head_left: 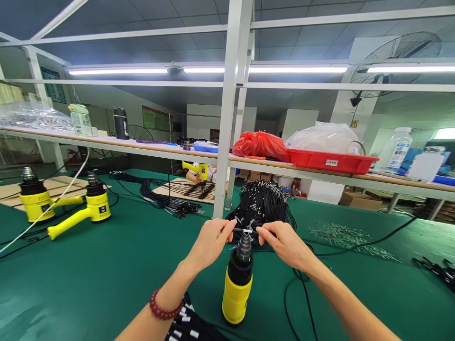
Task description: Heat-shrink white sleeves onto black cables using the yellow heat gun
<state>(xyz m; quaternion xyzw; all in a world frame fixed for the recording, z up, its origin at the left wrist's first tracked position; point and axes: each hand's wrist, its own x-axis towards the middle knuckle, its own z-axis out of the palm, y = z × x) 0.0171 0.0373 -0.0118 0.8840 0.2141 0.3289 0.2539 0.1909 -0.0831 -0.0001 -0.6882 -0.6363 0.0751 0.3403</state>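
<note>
Between my two hands a thin black cable (pixel 239 229) with a short white sleeve (pixel 248 231) is stretched level. My left hand (pixel 215 239) pinches its left side, and my right hand (pixel 280 239) pinches its right side. Just below the white sleeve is the metal nozzle of a yellow heat gun (pixel 237 293), which stands upright on the green table. Whether the sleeve touches the nozzle I cannot tell. Behind my hands lies a large bundle of black cables (pixel 263 203) with pale ends. More black cables with white labels (pixel 186 327) lie beneath my left forearm.
Two more yellow heat guns (pixel 97 206) stand at the left. Across the table, a co-worker's hand (pixel 194 177) is near another heat gun (pixel 202 171) above cables on a board. Loose pale ties (pixel 351 239) lie right. A white post (pixel 227 118) and shelf (pixel 170 150) rise ahead.
</note>
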